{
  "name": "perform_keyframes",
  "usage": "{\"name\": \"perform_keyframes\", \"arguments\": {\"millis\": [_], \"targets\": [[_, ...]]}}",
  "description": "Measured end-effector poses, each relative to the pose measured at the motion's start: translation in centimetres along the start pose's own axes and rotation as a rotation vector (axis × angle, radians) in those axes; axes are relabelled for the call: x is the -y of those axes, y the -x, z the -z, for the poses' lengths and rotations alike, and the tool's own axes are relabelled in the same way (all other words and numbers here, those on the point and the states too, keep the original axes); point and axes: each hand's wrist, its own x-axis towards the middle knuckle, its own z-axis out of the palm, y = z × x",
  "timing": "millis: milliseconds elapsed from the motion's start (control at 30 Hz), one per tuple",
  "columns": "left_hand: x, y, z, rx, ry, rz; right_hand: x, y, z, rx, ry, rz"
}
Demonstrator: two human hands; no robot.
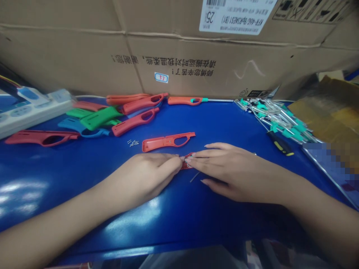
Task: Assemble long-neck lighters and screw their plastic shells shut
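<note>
My left hand [157, 173] is closed on a red lighter shell half [187, 164], with thumb and fingers at its near end. Most of this shell is hidden under both hands; thin white wire or small parts show inside it. My right hand [232, 168] reaches over from the other side, fingers stretched and apart, its fingertips touching the shell's inside. Below those fingertips, a thin grey strip [194, 177] sticks out over the table. Just beyond my hands lies another red shell half [157, 144], hollow side up. Small metal screws or pins [133, 143] lie to its left.
Red, green and blue shells [101, 117] lie at the back left beside a white power strip [30, 110]. An orange lighter half with a metal rod [183, 101] rests against the cardboard box [168, 45]. Metal rods with teal parts [280, 119] and a screwdriver [280, 144] lie right.
</note>
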Motion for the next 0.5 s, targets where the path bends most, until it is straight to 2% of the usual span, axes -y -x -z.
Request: {"name": "perform_keyframes", "arguments": {"millis": [200, 367, 500], "targets": [[-0.2, -0.1, 0.1, 0.005, -0.026, 0.010, -0.5, 0.0, -0.3, -0.046, -0.032, 0.018], [0.1, 0.0, -0.2, -0.051, 0.036, 0.018, -1.6, 0.3, -0.3, -0.209, 0.007, -0.026], [0.2, 0.1, -0.4, -0.081, 0.036, 0.004, -1.5, 0.2, -0.4, -0.159, -0.012, 0.012]]}}
